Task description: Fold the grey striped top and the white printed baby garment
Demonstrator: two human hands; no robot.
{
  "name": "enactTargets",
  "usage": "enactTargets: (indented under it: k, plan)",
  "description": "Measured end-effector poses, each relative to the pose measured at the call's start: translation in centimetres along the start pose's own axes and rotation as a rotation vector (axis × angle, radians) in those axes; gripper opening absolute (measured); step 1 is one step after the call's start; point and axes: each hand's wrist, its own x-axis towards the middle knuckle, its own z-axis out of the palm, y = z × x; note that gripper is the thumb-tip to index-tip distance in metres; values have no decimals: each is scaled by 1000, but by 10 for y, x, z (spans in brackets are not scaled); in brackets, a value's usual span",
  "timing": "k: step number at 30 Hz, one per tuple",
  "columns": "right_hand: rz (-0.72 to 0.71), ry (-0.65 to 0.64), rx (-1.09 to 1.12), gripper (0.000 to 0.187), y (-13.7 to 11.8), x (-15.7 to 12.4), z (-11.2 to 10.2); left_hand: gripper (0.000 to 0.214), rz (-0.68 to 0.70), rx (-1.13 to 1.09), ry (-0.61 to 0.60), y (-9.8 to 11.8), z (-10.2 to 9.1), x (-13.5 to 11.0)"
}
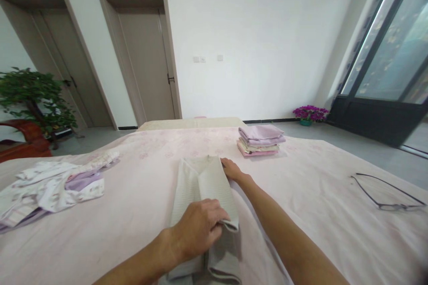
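Observation:
A pale grey-green ribbed garment (pixel 203 187) lies folded lengthwise on the pink bedsheet (pixel 301 187) in front of me. My left hand (pixel 197 227) rests on its near part, fingers curled round a folded edge of the cloth. My right hand (pixel 231 170) reaches to the garment's far right corner and grips the cloth there, its fingertips hidden by the fabric.
A stack of folded clothes (pixel 260 140) in lilac, cream and pink sits beyond the garment. A loose heap of white and lilac clothes (pixel 53 185) lies at the left. A pair of glasses (pixel 388 193) rests on the sheet at the right. A potted plant (pixel 31 95) stands by the doors.

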Motion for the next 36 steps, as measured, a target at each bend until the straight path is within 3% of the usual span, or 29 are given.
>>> enactTargets:
  k: [4, 8, 11, 15, 19, 24, 27, 30, 36]
  plan:
    - [28, 7, 40, 40, -4, 7, -4, 26, 30, 90, -120, -3, 22, -16]
    - [19, -2, 116, 40, -11, 7, -11, 27, 1, 67, -94, -10, 33, -28]
    - [28, 11, 151, 41, -14, 5, -13, 25, -67, -82, 57, -16, 32, -32]
    - [116, 96, 119, 38, -15, -7, -10, 15, -325, -370, 427, -29, 19, -32]
    - [167, 220, 56, 46, -23, -41, -7, 17, -528, -689, 728, -54, 11, -35]
    - [-35, 161, 49, 26, -51, -107, 1, 21, -644, -950, 1046, -77, 19, -39]
    - [-109, 134, 75, 26, -58, -128, 12, 23, -632, -1068, 1157, -79, 15, -37]
    - [-100, 191, 27, 31, -47, -119, 21, 23, -578, -1114, 1224, -80, 0, -32]
    - [-103, 188, -189, 39, -21, -54, 18, 27, -484, -1104, 1304, -87, -48, -8]
